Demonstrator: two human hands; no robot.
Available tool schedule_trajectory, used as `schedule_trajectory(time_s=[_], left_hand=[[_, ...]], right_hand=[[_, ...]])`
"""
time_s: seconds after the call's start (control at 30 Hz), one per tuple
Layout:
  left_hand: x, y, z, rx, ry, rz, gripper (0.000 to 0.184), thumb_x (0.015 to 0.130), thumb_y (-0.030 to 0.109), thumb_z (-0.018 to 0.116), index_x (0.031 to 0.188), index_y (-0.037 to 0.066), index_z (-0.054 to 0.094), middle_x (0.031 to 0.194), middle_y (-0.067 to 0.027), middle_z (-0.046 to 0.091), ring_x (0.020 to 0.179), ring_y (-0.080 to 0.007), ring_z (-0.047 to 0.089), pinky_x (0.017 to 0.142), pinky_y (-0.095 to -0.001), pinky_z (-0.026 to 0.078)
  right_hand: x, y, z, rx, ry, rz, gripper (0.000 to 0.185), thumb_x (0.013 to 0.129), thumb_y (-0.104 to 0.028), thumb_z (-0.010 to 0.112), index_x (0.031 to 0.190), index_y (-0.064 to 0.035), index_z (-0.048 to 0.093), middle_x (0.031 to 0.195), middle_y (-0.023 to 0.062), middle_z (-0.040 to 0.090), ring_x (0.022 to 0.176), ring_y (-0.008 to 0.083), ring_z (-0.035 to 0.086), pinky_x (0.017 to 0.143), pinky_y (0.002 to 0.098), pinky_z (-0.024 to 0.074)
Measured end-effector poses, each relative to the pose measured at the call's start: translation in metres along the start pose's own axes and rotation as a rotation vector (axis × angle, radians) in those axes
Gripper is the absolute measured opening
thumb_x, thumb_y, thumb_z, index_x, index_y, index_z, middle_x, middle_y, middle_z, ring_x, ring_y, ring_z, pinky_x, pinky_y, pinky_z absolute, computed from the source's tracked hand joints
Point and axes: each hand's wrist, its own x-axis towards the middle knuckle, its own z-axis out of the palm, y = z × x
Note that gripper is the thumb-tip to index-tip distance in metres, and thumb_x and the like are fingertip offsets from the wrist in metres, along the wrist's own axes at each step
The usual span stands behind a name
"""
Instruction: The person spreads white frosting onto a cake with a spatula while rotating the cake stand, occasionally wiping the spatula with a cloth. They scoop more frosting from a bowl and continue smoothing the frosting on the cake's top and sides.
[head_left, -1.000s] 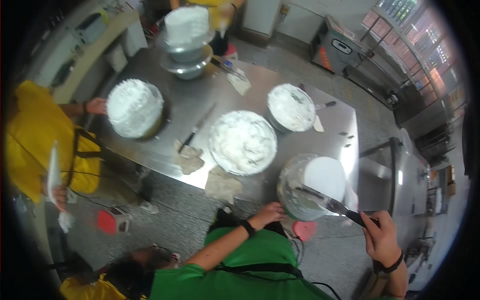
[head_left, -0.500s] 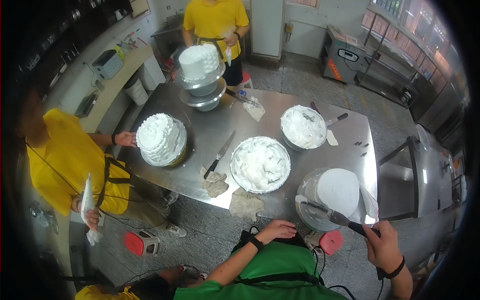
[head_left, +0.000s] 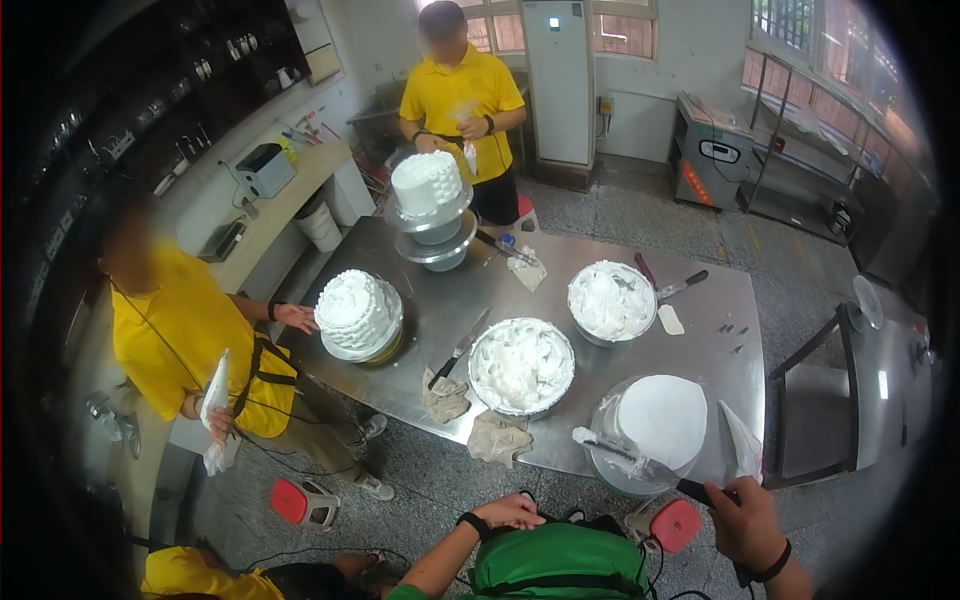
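Gripping a black-handled metal spatula [head_left: 655, 474], white cream [head_left: 584, 436] on blade, in right hand [head_left: 746, 525]; left hand [head_left: 510, 512] empty, fingers loose. Round white-frosted cake [head_left: 662, 418] on stainless-steel table [head_left: 430, 305], near edge: top looks smoothly coated; no piping visible; side finish unclear.

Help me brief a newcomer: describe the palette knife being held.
Find the steel table, then the smooth white cake at its near right corner. In front, the right hand holds the palette knife, blade smeared white. Only this one is held.
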Motion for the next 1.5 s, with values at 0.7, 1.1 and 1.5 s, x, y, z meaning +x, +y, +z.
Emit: schedule_trajectory(time_s=[0.7, 1.1, 1.5], left_hand=[[0.101, -0.202, 0.054, -0.278, 0.250, -0.415, 0.023, 0.100, 0.013, 0.056, 0.113, -0.004, 0.066, 0.106, -0.0113, 0.070, 0.101, -0.0206, 0.070, 0.089, -0.0309, 0.058], [0.106, -0.189, 0.043, -0.247, 0.262, -0.330, 0.023, 0.095, 0.015, 0.065, 0.101, -0.005, 0.073, 0.093, -0.0087, 0.075, 0.082, -0.0134, 0.071, 0.071, -0.0240, 0.059], [0.093, -0.198, 0.038, -0.273, 0.324, -0.338, 0.024, 0.099, 0.019, 0.065, 0.104, -0.002, 0.074, 0.091, -0.0053, 0.074, 0.077, -0.0113, 0.069, 0.071, -0.0207, 0.057]], right_hand=[[-0.044, -0.006, 0.038, 0.307, 0.280, 0.203, 0.040, 0.078, 0.000, 0.069, 0.118, 0.0011, 0.069, 0.093, 0.0163, 0.060, 0.081, 0.0342, 0.061, 0.071, 0.0422, 0.0478], [-0.052, -0.007, 0.055, 0.338, 0.268, 0.176, 0.045, 0.076, 0.001, 0.070, 0.121, -0.0020, 0.068, 0.094, 0.0151, 0.061, 0.081, 0.0329, 0.064, 0.068, 0.0398, 0.0513], [-0.055, -0.010, 0.056, 0.391, 0.256, 0.145, 0.042, 0.080, -0.003, 0.069, 0.122, -0.0023, 0.068, 0.094, 0.0149, 0.060, 0.081, 0.0320, 0.063, 0.070, 0.0395, 0.0506]])
